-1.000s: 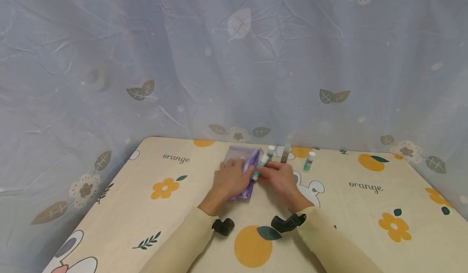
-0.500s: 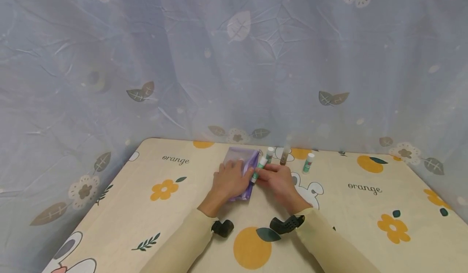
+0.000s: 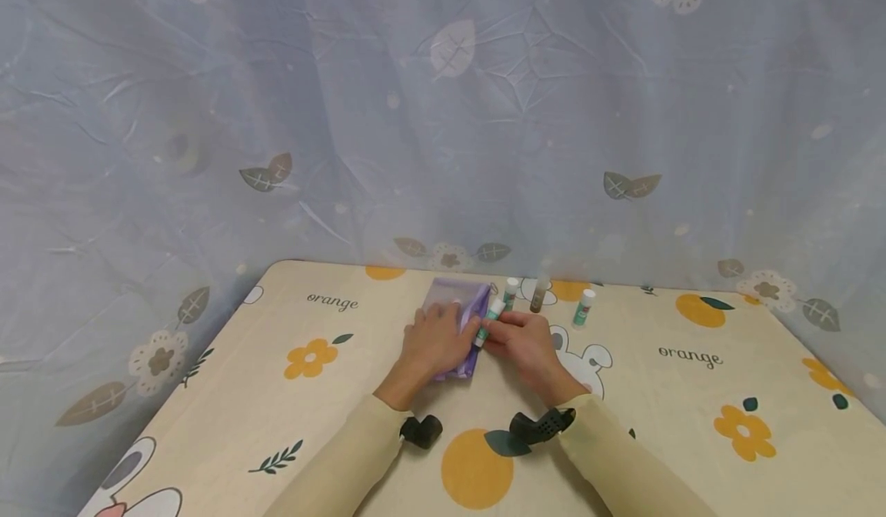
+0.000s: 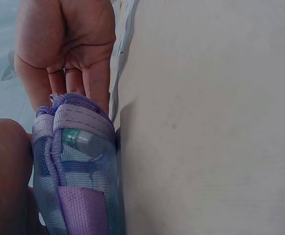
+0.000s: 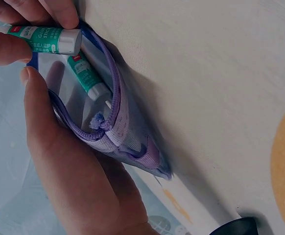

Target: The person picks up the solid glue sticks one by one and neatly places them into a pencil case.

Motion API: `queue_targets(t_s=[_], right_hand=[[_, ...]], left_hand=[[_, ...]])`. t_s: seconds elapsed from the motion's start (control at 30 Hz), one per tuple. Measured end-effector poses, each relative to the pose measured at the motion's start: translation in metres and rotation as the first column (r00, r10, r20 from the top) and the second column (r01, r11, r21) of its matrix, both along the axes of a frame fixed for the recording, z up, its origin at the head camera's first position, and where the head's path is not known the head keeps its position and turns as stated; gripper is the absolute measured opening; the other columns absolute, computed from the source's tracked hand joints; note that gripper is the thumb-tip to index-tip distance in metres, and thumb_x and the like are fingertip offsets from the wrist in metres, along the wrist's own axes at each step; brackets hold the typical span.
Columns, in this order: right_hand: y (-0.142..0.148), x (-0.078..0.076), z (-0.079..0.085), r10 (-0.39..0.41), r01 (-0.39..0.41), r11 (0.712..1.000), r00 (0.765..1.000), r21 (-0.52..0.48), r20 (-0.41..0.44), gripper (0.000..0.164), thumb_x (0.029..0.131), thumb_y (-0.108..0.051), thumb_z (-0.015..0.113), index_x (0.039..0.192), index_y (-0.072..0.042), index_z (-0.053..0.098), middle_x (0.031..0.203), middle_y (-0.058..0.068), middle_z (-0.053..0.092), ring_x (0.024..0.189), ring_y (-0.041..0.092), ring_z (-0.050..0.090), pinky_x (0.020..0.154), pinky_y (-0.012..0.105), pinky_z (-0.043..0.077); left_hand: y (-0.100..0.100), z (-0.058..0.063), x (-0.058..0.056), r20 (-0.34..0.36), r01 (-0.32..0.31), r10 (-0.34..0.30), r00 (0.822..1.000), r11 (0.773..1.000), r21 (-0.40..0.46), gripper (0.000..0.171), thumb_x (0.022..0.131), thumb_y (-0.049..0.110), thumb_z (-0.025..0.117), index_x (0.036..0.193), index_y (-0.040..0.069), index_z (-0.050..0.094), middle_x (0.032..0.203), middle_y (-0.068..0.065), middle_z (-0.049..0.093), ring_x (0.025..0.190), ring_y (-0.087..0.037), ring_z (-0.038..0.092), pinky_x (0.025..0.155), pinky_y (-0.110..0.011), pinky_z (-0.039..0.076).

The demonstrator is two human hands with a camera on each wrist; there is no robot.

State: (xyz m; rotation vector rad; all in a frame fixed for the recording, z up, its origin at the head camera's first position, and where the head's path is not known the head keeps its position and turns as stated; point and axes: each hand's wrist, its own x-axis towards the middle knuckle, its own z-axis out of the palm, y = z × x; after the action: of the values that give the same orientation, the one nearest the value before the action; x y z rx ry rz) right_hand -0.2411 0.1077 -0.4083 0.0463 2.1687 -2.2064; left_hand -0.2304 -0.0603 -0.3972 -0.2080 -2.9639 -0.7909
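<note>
My left hand [image 3: 438, 340] lies over a purple-trimmed mesh zip pouch [image 3: 477, 295] and holds it, thumb along the lip of its gaping mouth [image 5: 115, 81]. Between thumb and fingers, my right hand [image 3: 527, 345] pinches a green glue stick with white ends [image 5: 49, 40], tilted right at that mouth. Inside the pouch lies a second glue stick [image 5: 87, 76]; green also shows through the mesh [image 4: 71, 136]. From the left wrist, the right palm [image 4: 79, 29] faces the pouch, its fingertips hidden behind the rim.
Behind the right hand a glue stick [image 3: 511, 290] stands upright, beside a brown tube with a translucent top [image 3: 538, 298]. Another glue stick [image 3: 584, 308] stands farther right. A patterned cloth [image 3: 374, 440] covers the table, and a pale blue curtain [image 3: 443, 117] hangs along its far edge.
Little differs. The view shifts slightly and the glue stick in the right hand tilts a touch at the pouch's mouth; the left hand stays on the pouch.
</note>
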Motion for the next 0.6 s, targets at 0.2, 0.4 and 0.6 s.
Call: queue_targets(t_s=[0.2,0.4,0.6], right_hand=[[0.0002,-0.0007,-0.0014,-0.009,0.009,1.0,1.0,-0.008,0.009,0.037,0.099,-0.002,0.071,0.131,0.016,0.065,0.115,0.023,0.078,0.101,0.022,0.079,0.093,0.04,0.063],[0.0008,0.0009,0.0002,-0.002,0.002,1.0,1.0,-0.009,0.019,0.038,0.1,-0.002,0.069,0.132,0.017,0.063,0.118,0.026,0.076,0.103,0.022,0.079,0.095,0.041,0.062],[0.0001,0.0026,0.0029,0.014,-0.015,1.0,1.0,0.013,0.028,0.04,0.101,-0.004,0.069,0.135,0.017,0.061,0.125,0.029,0.074,0.108,0.025,0.078,0.094,0.039,0.062]], left_hand=[[0.0005,-0.0006,-0.0001,0.001,0.001,-0.001,1.0,1.0,0.002,0.065,0.11,0.055,0.043,0.155,0.009,0.052,0.154,-0.022,0.054,0.137,-0.047,0.049,0.109,-0.069,0.043],[0.0012,-0.0006,0.0,0.002,0.003,-0.003,1.0,1.0,0.003,0.065,0.11,0.054,0.043,0.155,0.009,0.052,0.154,-0.022,0.054,0.138,-0.047,0.049,0.11,-0.069,0.042],[0.0007,0.0016,0.0005,0.0,0.004,-0.004,1.0,1.0,-0.002,0.065,0.11,0.055,0.042,0.155,0.009,0.051,0.155,-0.022,0.053,0.14,-0.048,0.048,0.11,-0.069,0.042]])
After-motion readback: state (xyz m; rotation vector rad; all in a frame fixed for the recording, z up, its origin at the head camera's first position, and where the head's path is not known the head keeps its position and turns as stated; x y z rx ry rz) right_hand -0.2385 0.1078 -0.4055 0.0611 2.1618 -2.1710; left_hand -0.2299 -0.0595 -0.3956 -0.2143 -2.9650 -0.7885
